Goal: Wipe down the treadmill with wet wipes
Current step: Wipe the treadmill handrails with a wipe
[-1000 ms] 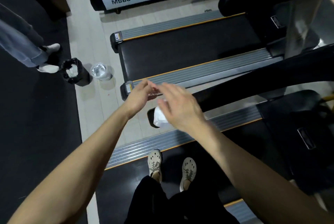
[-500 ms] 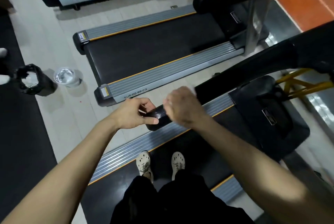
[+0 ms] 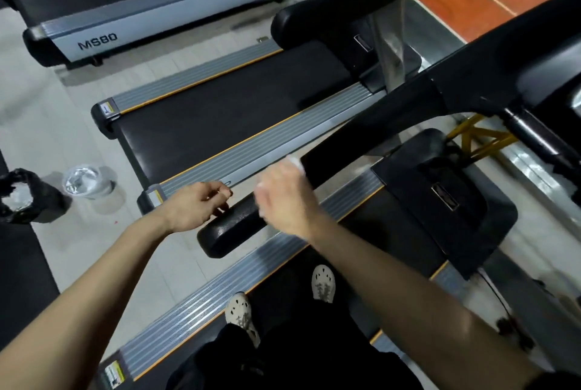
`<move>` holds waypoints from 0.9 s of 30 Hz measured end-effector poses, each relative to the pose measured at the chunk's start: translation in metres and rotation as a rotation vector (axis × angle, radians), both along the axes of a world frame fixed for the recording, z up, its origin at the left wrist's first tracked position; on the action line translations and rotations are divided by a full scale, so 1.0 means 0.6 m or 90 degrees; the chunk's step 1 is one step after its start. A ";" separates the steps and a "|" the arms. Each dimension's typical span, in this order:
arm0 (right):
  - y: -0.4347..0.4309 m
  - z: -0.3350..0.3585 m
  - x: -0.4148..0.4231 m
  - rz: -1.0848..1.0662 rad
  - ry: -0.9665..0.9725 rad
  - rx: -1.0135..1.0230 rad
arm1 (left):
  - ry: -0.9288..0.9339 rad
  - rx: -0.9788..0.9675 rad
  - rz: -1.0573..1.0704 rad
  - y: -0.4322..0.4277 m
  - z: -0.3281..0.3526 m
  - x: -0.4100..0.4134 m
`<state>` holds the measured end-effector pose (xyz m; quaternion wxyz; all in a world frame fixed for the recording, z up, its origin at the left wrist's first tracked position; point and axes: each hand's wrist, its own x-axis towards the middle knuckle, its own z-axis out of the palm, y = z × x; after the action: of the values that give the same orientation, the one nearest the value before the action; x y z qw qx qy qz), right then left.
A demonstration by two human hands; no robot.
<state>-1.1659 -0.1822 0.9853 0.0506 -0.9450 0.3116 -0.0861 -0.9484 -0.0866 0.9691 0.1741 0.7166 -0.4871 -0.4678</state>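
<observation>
Treadmill handrail (image 3: 232, 229) being wiped by someone standing on the belt
The person stood on the machine's own belt, so the black left-side rail ran just ahead of both hands. Their right hand (image 3: 286, 197) lay over the top of the rail, blurred, with its fingers bent round a wet wipe (image 3: 295, 162) whose white edge peeked out on the far side; I'd judge it was pressed there to rub along the rail. Their left hand (image 3: 195, 204) sat nearer the rounded end, fingertips curled against the rail's outer edge, probably to steady it; whether it pinched anything I couldn't tell. The hands were near each other but not touching. A lined bin (image 3: 22, 197) stood on the floor well off to the left, likely for spent wipes
</observation>
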 end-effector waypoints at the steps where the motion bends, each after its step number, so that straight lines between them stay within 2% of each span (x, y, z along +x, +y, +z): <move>1: 0.011 0.000 -0.004 0.083 0.008 0.018 | -0.009 -0.008 0.006 -0.019 0.004 -0.010; 3: -0.047 -0.007 -0.042 0.193 -0.027 0.009 | -0.046 -0.034 0.011 -0.061 0.013 -0.037; 5: -0.156 -0.003 -0.106 0.182 -0.069 -0.035 | -0.081 -0.061 0.016 -0.104 0.020 -0.074; 9: -0.417 0.038 -0.264 -0.079 -0.086 -0.132 | -0.187 -0.089 -0.006 -0.175 0.026 -0.158; 12: -0.440 0.043 -0.262 -0.215 -0.098 -0.161 | -0.221 -0.090 -0.024 -0.219 0.031 -0.204; 13: -0.396 0.037 -0.235 -0.192 -0.076 -0.156 | -0.233 -0.086 -0.024 -0.233 0.031 -0.212; 16: -0.249 0.010 -0.172 0.082 -0.051 -0.011 | -0.264 -0.051 0.013 -0.267 0.031 -0.222; 18: -0.251 0.000 -0.184 0.213 -0.080 -0.006 | -0.271 -0.011 0.035 -0.281 0.036 -0.228; 19: -0.290 0.010 -0.205 0.233 -0.093 -0.035 | -0.276 0.007 0.041 -0.286 0.041 -0.230; 21: -0.405 0.034 -0.262 0.160 -0.111 -0.126 | -0.290 0.027 0.032 -0.294 0.050 -0.235; 23: -0.537 0.054 -0.348 -0.003 -0.086 -0.226 | -0.289 0.038 0.007 -0.307 0.059 -0.249; 25: -0.613 0.080 -0.411 -0.137 -0.103 -0.226 | -0.245 0.045 -0.006 -0.324 0.066 -0.266; 27: -0.583 0.089 -0.387 -0.212 -0.111 -0.196 | -0.213 0.048 -0.040 -0.345 0.065 -0.276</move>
<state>-1.3979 -0.5321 1.0387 -0.0821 -0.8662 0.4407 -0.2209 -1.1142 -0.2937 1.0082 0.0491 0.7751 -0.5136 -0.3648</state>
